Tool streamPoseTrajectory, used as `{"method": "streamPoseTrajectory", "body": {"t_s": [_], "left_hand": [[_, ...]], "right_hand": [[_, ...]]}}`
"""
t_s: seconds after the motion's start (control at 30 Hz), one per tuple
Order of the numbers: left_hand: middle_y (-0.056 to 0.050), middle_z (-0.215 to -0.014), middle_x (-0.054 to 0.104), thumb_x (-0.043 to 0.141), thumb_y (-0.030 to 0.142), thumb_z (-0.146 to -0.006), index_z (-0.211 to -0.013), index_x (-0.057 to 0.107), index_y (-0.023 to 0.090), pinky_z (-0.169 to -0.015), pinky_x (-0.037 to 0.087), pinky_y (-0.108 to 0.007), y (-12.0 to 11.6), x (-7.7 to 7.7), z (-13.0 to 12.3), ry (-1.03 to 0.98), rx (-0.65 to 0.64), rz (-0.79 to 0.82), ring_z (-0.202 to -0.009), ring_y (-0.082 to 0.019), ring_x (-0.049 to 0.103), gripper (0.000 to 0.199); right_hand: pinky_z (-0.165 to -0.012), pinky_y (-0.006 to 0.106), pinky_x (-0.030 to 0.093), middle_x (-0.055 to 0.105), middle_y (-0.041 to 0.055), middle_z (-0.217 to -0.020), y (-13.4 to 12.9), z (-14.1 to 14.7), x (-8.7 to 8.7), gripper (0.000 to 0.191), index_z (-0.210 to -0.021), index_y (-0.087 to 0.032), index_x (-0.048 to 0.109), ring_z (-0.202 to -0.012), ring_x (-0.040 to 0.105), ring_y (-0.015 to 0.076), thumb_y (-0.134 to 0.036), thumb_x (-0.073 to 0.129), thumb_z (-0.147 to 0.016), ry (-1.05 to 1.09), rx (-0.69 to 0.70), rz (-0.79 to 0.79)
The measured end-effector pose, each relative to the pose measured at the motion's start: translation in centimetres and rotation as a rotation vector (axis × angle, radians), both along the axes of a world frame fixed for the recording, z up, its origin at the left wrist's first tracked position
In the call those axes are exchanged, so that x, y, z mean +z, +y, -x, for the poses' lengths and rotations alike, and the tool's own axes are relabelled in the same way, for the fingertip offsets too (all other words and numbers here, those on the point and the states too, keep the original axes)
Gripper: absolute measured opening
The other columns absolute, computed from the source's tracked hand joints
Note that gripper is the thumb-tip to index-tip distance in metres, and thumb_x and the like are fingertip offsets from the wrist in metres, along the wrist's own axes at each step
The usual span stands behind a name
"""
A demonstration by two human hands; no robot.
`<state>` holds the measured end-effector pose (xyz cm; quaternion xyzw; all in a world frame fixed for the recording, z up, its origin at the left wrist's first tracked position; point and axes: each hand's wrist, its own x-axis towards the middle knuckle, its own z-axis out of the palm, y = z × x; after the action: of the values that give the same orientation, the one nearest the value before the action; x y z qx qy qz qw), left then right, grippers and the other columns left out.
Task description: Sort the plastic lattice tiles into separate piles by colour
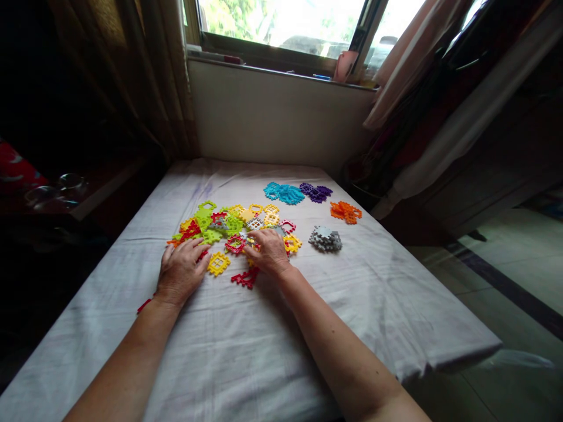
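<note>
A mixed heap of flat plastic interlocking pieces with notched edges lies mid-table, with lime green pieces (pixel 204 217), yellow pieces (pixel 247 214) and red ones among them. My left hand (pixel 182 269) rests at the heap's near left edge, fingers stretched out over red and orange pieces. Into the heap's right part reaches my right hand (pixel 269 252), its fingers curled down and drawn together; what lies in them is hidden. Between the hands are a yellow square piece (pixel 219 264) and a red square piece (pixel 234 244). One red triangular piece (pixel 245 278) lies nearer me.
Sorted piles stand apart: light blue pieces (pixel 288 194), purple pieces (pixel 315 191), orange pieces (pixel 346 211) and grey pieces (pixel 325 239). A pale wrinkled cloth (pixel 373 328) covers the table. Behind are a wall and window; a curtain (pixel 132 76) hangs left, clothes hang right.
</note>
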<state>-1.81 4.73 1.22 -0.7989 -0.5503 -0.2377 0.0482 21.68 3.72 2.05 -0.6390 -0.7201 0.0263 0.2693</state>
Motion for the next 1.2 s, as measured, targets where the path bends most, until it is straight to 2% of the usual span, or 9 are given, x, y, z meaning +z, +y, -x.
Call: {"method": "streamPoseTrajectory", "body": {"t_s": [0.17, 0.37, 0.47, 0.6, 0.67, 0.77, 0.9, 1.03, 1.2], "left_hand": [[-0.008, -0.124, 0.071, 0.048, 0.036, -0.090, -0.105, 0.072, 0.026, -0.110, 0.035, -0.055, 0.0, -0.9, -0.6, -0.027, -0.061, -0.035, -0.118, -0.029, 0.063, 0.030], [-0.008, -0.125, 0.070, 0.045, 0.040, -0.094, -0.112, 0.071, 0.026, -0.110, 0.035, -0.055, -0.6, -1.3, -2.4, -0.037, -0.162, -0.079, -0.121, -0.029, 0.061, 0.035], [-0.008, -0.133, 0.066, 0.046, 0.045, -0.094, -0.122, 0.067, 0.027, -0.114, 0.032, -0.053, -1.4, -1.2, -4.3, -0.012, -0.281, -0.061, -0.129, -0.028, 0.055, 0.040], [-0.008, -0.147, 0.054, 0.051, 0.055, -0.091, -0.138, 0.056, 0.028, -0.120, 0.022, -0.056, -2.6, -1.4, -7.1, 0.098, -0.499, 0.009, -0.140, -0.031, 0.044, 0.054], [-0.007, -0.148, 0.053, 0.051, 0.056, -0.091, -0.139, 0.055, 0.031, -0.120, 0.018, -0.058, -3.0, -1.6, -7.8, 0.139, -0.541, 0.050, -0.142, -0.032, 0.041, 0.054], [-0.007, -0.147, 0.054, 0.049, 0.053, -0.093, -0.136, 0.058, 0.032, -0.120, 0.017, -0.061, -3.3, -1.6, -7.9, 0.148, -0.516, 0.090, -0.140, -0.032, 0.044, 0.049], [-0.008, -0.144, 0.057, 0.049, 0.050, -0.094, -0.130, 0.063, 0.030, -0.118, 0.019, -0.062, -3.2, -1.2, -6.7, 0.121, -0.458, 0.084, -0.135, -0.031, 0.049, 0.043], [-0.008, -0.140, 0.061, 0.053, 0.045, -0.093, -0.124, 0.066, 0.030, -0.119, 0.019, -0.062, -3.1, -1.0, -5.3, 0.091, -0.413, 0.055, -0.131, -0.030, 0.054, 0.037], [-0.007, -0.136, 0.064, 0.052, 0.041, -0.093, -0.117, 0.069, 0.029, -0.118, 0.021, -0.061, -3.0, -1.0, -4.2, 0.069, -0.338, 0.044, -0.125, -0.028, 0.058, 0.031]], "right_hand": [[-0.096, 0.039, 0.042, 0.072, 0.0080, -0.110, -0.6, -7.0, 0.3, 0.030, -0.110, -0.024, 0.071, -0.105, 0.060, 0.0253, -0.038, 0.065, -0.084, 0.115, -0.248, -0.142], [-0.092, 0.040, 0.046, 0.074, 0.0129, -0.105, -3.7, -17.7, -1.3, 0.034, -0.103, -0.017, 0.072, -0.099, 0.062, 0.0277, -0.041, 0.060, -0.082, 0.249, -0.779, -0.239], [-0.088, 0.039, 0.047, 0.074, 0.0114, -0.104, -4.8, -19.5, -2.3, 0.033, -0.101, -0.019, 0.072, -0.097, 0.063, 0.0267, -0.043, 0.059, -0.082, 0.351, -0.910, -0.145], [-0.088, 0.040, 0.047, 0.073, 0.0101, -0.105, -4.8, -19.1, -2.8, 0.033, -0.103, -0.022, 0.073, -0.098, 0.062, 0.0263, -0.045, 0.059, -0.084, 0.356, -0.959, -0.028], [-0.090, 0.042, 0.046, 0.071, 0.0118, -0.109, -4.6, -18.6, -2.7, 0.035, -0.104, -0.021, 0.074, -0.101, 0.060, 0.0276, -0.045, 0.058, -0.085, 0.309, -0.971, -0.044], [-0.094, 0.043, 0.045, 0.070, 0.0139, -0.112, -4.4, -17.6, -2.4, 0.032, -0.103, -0.019, 0.075, -0.106, 0.058, 0.0291, -0.038, 0.055, -0.086, 0.233, -0.901, -0.165], [-0.094, 0.039, 0.044, 0.072, 0.0114, -0.099, -4.2, -14.3, -1.7, 0.025, -0.092, -0.019, 0.075, -0.097, 0.061, 0.0254, -0.028, 0.053, -0.087, 0.157, -0.522, -0.282], [-0.092, 0.035, 0.043, 0.073, 0.0064, -0.095, -4.4, -9.7, -1.1, 0.021, -0.087, -0.024, 0.076, -0.093, 0.061, 0.0218, -0.031, 0.056, -0.090, 0.072, -0.177, -0.230], [-0.097, 0.042, 0.039, 0.067, 0.0089, -0.121, -4.8, -7.0, -0.8, 0.018, -0.097, -0.025, 0.077, -0.113, 0.054, 0.0272, -0.034, 0.069, -0.083, -0.114, -0.050, -0.079]]}}
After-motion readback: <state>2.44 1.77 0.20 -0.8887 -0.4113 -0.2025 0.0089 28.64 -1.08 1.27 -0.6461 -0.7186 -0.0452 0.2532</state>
